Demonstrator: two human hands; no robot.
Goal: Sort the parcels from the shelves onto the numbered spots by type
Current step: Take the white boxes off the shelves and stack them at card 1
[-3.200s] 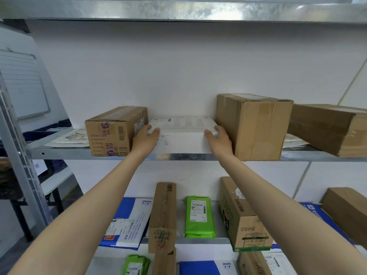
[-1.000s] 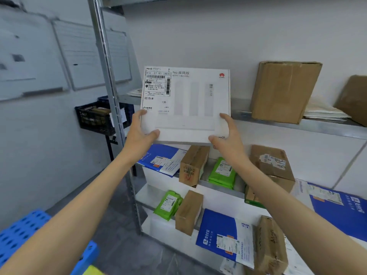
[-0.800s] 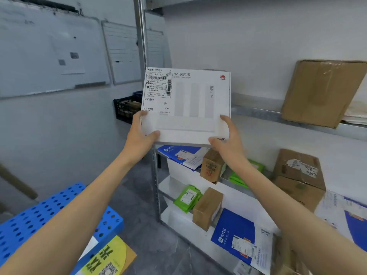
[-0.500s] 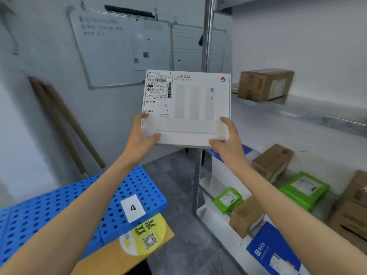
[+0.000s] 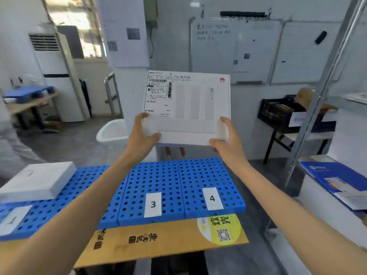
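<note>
I hold a flat white box (image 5: 190, 104) with a shipping label up in front of me, over the blue perforated platform (image 5: 178, 179). My left hand (image 5: 142, 135) grips its lower left corner and my right hand (image 5: 226, 139) grips its lower right corner. On the platform, white number cards mark spot 3 (image 5: 153, 204) and spot 4 (image 5: 212, 198); another card (image 5: 13, 220) lies at the far left, its number blurred. A second flat white box (image 5: 37, 179) rests on the platform's left part.
A cardboard sheet (image 5: 164, 241) sticks out under the platform's front. The metal shelf post (image 5: 325, 84) and shelves with a blue mailer (image 5: 337, 181) stand at right. A black crate (image 5: 282, 112) on a stand and a white tub (image 5: 113, 132) sit behind the platform.
I lifted the white box off the upper shelf with both hands and turned left with it. The numbered blue platform now fills the view below the box; the shelves have slid to the right edge.
</note>
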